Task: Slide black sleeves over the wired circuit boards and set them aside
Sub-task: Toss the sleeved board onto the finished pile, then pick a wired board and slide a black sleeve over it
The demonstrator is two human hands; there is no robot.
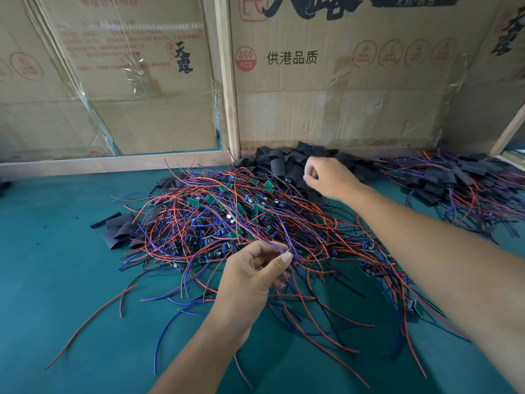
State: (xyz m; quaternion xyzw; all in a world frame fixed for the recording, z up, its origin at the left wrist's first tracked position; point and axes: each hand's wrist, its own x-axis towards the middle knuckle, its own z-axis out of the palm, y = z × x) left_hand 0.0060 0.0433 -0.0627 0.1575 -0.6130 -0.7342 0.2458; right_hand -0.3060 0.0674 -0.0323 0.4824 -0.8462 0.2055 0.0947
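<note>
- Wires (227,223) in red, blue and black lie in a big tangled heap in the middle of the green table (56,280), with many small green circuit boards (210,199) mixed in among them.
- Left hand (255,274) is at the near edge of the heap; thumb and forefinger pinch one small board (287,253) with its wires trailing, the other fingers curled under.
- Right hand (326,177) reaches to the pile of black sleeves (284,163) at the back of the table by the cardboard wall (312,109); its fingers are curled down onto the pile, and I cannot tell whether they grip a sleeve.
- A few loose sleeves (119,231) lie just left of the heap.
- Sleeved boards (454,180) with wires are piled at the far right, apart from the main heap.
</note>
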